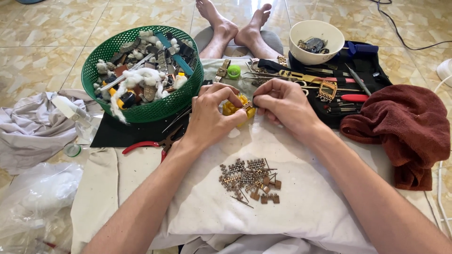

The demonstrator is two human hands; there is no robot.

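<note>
green basket (pixel 141 110), yellow holder (pixel 238 108), maroon towel (pixel 405 127), white bowl (pixel 316 42)

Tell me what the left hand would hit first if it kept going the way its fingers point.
The left hand points right, so first the yellow tool it grips, then likely the right hand just beyond.

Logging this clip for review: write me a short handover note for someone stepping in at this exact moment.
Left hand: closed on the small yellow tool, steadying it on the white cloth.
Right hand: fingertips pinched at the tool's right end; what they pinch is too small to tell.
Nearby: pile of small metal links and pins on the cloth in front of the hands; red-handled pliers at the left; green basket of parts; white bowl; black tool roll.
Done: many links lie loose in the pile.
Left: whatever sits in the tool is not yet freed.
</note>
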